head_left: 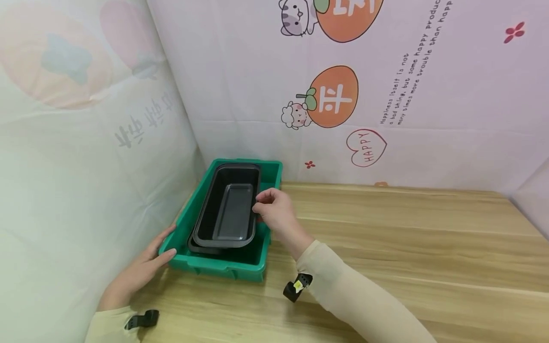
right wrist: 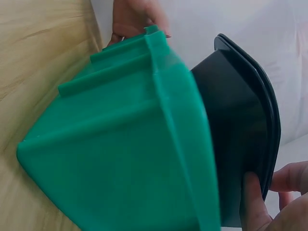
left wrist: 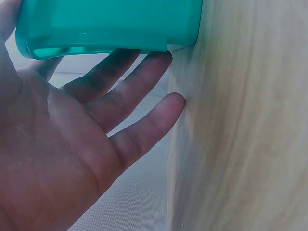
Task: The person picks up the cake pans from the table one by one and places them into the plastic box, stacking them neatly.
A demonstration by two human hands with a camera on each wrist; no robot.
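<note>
A black loaf pan (head_left: 233, 212) lies slightly askew over another dark pan (head_left: 198, 248), whose near rim shows below it, inside a green plastic bin (head_left: 253, 273). My right hand (head_left: 279, 212) pinches the upper pan's right rim between thumb and fingers; in the right wrist view the black pan's side (right wrist: 231, 110) stands above the bin's edge. At the bin's near left corner is my left hand (head_left: 143, 267), thumb at the rim. Its fingers (left wrist: 139, 82) are spread and fairly straight in the left wrist view, some touching the bin wall (left wrist: 106, 24).
The bin stands on a wood-grain table (head_left: 386, 247), close to the white cloth wall (head_left: 86, 190) on the left. A printed white cloth (head_left: 240, 85) hangs behind the table. Each wrist wears a black camera (head_left: 296, 288).
</note>
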